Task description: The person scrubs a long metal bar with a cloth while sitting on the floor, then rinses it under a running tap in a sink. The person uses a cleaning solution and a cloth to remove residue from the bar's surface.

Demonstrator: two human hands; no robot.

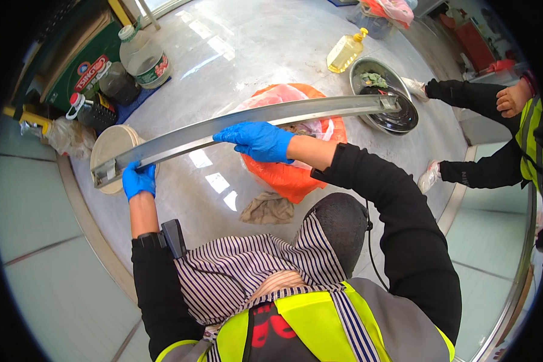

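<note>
A long metal channel (235,116) spans the view, its left end over a pale round bucket lid or bucket (111,144) and its right end over a metal basin (355,72). My left hand (139,180), in a blue glove, grips the near edge close to the left end. My right hand (261,141), gloved the same, lies along the near edge around the middle, fingers stretched to the left; whether it grips is hard to tell. Beneath the channel stands a container lined with an orange plastic bag (271,174). A brown-grey cloth (268,209) lies on the floor before my knee.
A yellow pump bottle (345,52) stands by the basin, which holds a black pan (391,115) and a greenish cloth (373,80). Far left are a large plastic jug (143,59), dark bottles (117,81) and a green crate (79,68). Another person (493,102) stands at the right.
</note>
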